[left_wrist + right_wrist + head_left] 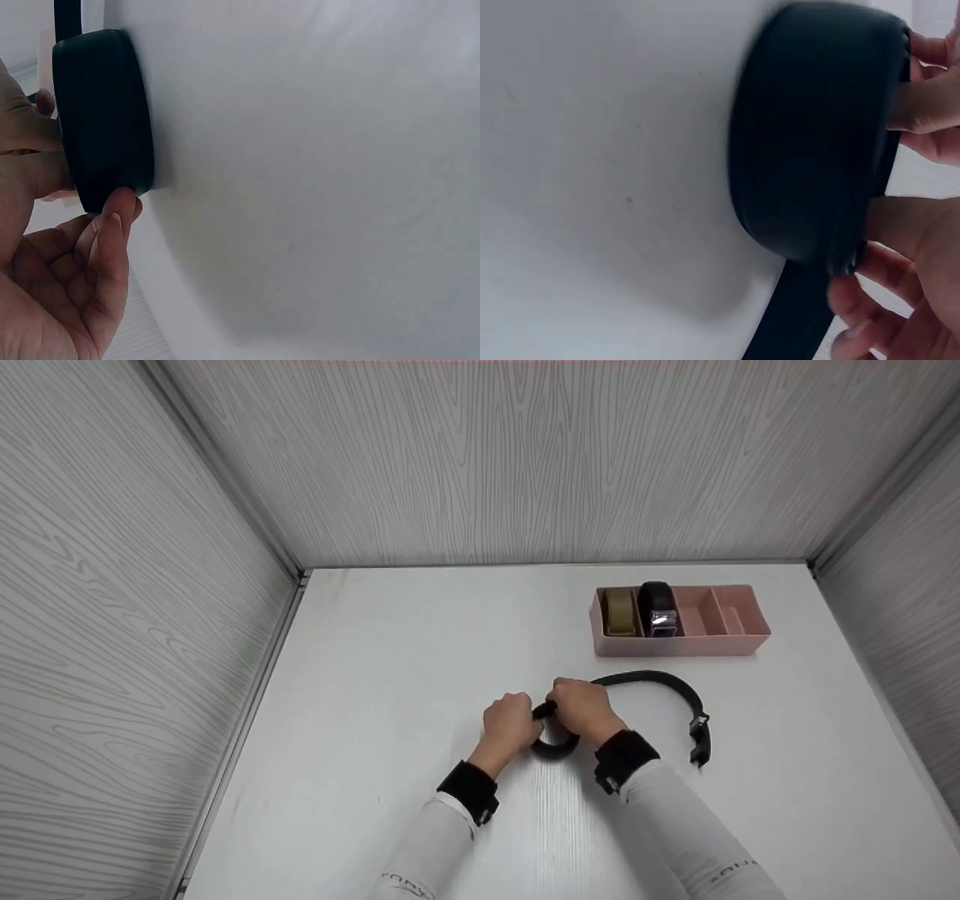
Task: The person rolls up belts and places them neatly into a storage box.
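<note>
A black belt stands on its edge on the white table, one end wound into a loose coil and the rest curving out to the right. At its free end is a buckle. My left hand pinches the coil's left side, fingertips at its lower rim in the left wrist view, where the coil looks like a wide dark band. My right hand grips the coil's upper right, thumb inside the loop and fingers outside, near where the strap leaves it.
Behind the belt, to the right, stands a pink divided box. A rolled tan belt fills its left compartment; beside it sits a rolled black belt with a silver buckle. Grey wood-grain panels wall the table's back and sides.
</note>
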Tool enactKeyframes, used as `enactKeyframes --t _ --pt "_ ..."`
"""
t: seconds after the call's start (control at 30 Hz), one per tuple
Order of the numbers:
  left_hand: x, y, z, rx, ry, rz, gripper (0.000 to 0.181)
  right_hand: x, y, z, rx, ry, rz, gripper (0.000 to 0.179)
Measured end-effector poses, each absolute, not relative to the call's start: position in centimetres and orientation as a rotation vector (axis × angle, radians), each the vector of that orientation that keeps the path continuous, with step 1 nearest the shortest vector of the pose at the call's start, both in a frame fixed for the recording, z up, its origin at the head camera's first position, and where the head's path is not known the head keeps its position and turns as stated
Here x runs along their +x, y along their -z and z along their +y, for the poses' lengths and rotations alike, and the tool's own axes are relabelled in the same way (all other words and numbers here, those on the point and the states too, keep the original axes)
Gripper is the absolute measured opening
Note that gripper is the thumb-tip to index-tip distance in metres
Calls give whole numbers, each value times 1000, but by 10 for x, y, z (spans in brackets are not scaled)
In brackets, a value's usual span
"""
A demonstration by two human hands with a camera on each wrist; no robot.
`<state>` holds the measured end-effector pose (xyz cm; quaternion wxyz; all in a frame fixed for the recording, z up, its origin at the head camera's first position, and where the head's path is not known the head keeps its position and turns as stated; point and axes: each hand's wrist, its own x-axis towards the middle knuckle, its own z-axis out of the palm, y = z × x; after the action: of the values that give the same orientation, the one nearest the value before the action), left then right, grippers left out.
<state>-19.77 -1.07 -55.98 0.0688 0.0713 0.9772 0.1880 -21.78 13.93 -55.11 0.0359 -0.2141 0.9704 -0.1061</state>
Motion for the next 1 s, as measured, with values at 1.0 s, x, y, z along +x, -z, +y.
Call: enactKeyframes --t 1.0 --pt "-205 569 -10 378 -590 3073 18 -197 550 148 -433 584 3004 17"
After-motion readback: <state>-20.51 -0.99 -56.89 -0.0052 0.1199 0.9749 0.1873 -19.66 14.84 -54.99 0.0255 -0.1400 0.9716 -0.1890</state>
